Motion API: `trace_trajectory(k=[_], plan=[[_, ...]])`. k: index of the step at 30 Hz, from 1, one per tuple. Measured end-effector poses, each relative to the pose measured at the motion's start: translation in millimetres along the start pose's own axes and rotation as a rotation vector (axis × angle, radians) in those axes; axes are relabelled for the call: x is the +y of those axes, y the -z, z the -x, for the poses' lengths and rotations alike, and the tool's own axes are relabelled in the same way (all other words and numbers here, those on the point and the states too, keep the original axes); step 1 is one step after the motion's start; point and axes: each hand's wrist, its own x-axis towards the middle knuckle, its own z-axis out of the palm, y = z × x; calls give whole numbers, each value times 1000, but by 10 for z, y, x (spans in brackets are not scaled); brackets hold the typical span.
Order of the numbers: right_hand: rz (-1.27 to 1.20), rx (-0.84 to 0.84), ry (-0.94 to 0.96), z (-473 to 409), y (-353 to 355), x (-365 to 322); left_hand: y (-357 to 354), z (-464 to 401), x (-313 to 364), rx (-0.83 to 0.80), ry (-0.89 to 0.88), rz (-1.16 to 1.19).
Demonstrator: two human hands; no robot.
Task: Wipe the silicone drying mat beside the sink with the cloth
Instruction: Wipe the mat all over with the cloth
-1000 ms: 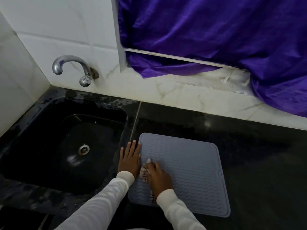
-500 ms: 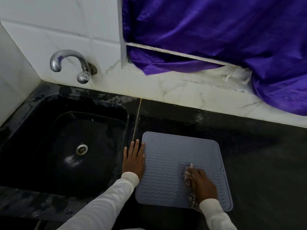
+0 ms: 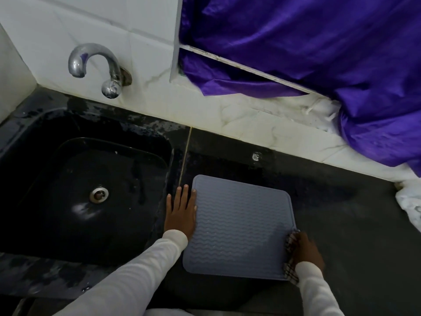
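The black table (image 3: 341, 224) carries everything here, with the dark sink (image 3: 86, 190) sunk into its left part and a chrome tap (image 3: 100, 67) on the tiled wall above it. A purple curtain (image 3: 307, 53) hangs over the sill at the upper right.

Just right of the sink, with a narrow strip of table between, we have the grey silicone drying mat (image 3: 237, 224) lying flat. It is nearly square with rounded corners, its ribbing running in wavy lines from side to side.

Our left hand (image 3: 181, 213) lies flat and released, fingers straight and pointing away from us, pressing on the mat's left edge and on the table beside it. We judge it is there to pin the mat.

Our right hand (image 3: 304, 249) is at the opposite side, on the mat's right edge near the front corner, fingers curled over a bunched checked cloth (image 3: 289, 258). The cloth shows along the hand's left side and under the wrist, touching the mat's rim.

So nearly the whole mat lies to the left of the cloth hand and further from us. We judge the next stroke has to run leftward, along the ribs, toward the pinning hand, and then be repeated further back, since the far half of the mat is well apart from the cloth. The right hand is the one to do it; the left is nearer the far left corner but holds nothing.
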Motion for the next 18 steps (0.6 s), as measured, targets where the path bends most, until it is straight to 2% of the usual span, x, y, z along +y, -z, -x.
trace_trajectory(k=[4, 7, 10, 14, 16, 18], plan=[[-118, 67, -12, 39, -44, -60, 7, 0, 1, 4, -9, 28], [-203, 126, 168, 420, -55, -409, -2, 5, -9, 6, -20, 16], [-192, 86, 382, 800, -273, -850, 10, 2, -23, -7, -22, 21], [-348, 71, 588, 1326, -766, -1470, 17, -3, -16, -23, -33, 26], [-241, 29, 654, 1509, -988, -1691, 18, -22, -28, -25, -34, 33], [-147, 36, 641, 1536, -1164, -1749, 14, -32, -41, -26, -46, 28]])
